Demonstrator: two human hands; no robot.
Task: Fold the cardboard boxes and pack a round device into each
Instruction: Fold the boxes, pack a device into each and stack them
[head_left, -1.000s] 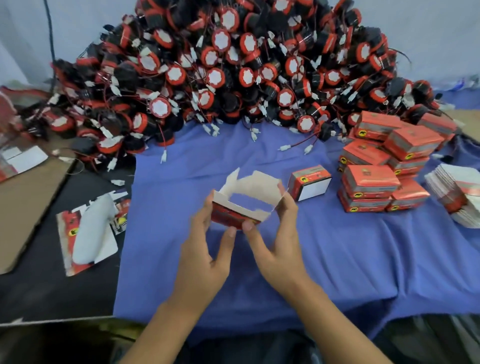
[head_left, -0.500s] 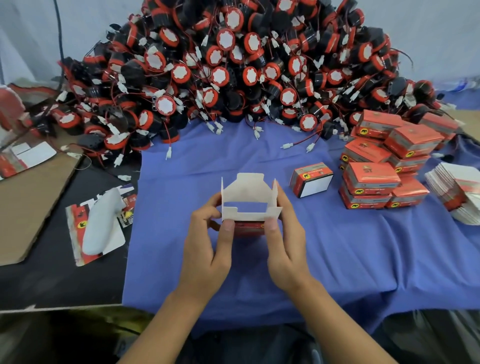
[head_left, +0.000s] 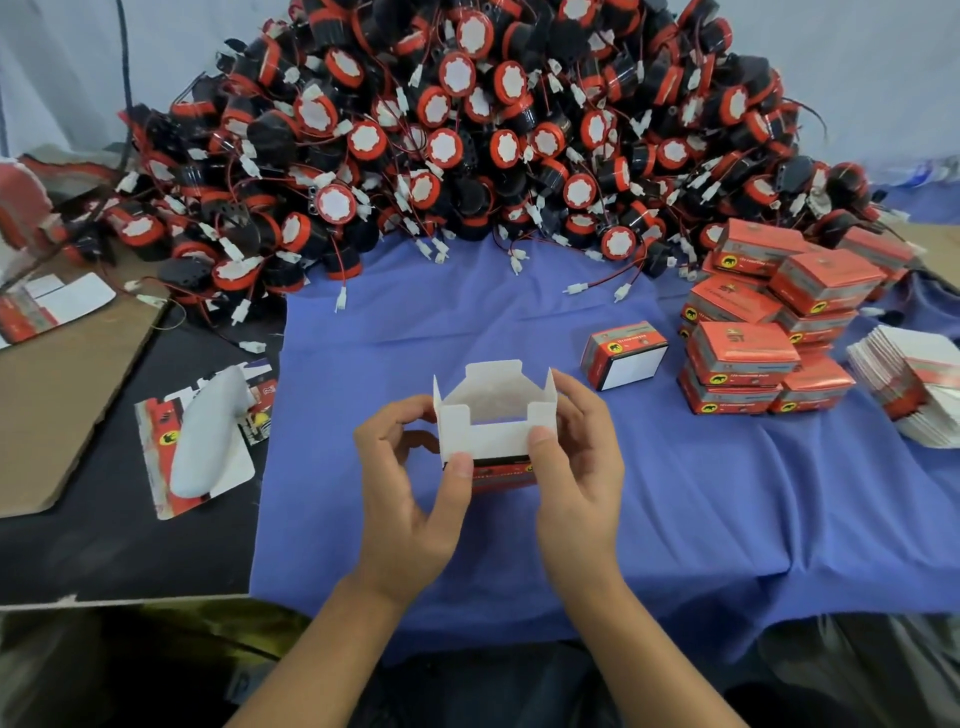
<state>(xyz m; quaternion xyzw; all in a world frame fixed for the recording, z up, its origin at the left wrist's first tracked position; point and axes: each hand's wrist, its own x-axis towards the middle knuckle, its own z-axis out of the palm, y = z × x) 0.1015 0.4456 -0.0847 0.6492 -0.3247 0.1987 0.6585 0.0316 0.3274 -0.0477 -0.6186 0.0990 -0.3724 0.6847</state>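
Note:
A small red cardboard box with a white inside is held above the blue cloth, its top flaps standing open toward me. My left hand grips its left side, thumb on the front panel. My right hand grips the right side, thumb on the front white flap. Behind, a big heap of round red-and-black devices with white connectors fills the back of the table. One folded box stands alone to the right.
A stack of closed red boxes sits at the right, with a pile of flat unfolded boxes beyond it. A blister-packed white item and brown cardboard lie left. The blue cloth covers the table.
The box was tilted and half collapsed a second ago; both hands have squared it up and turned it so its open top faces me, flaps upright.

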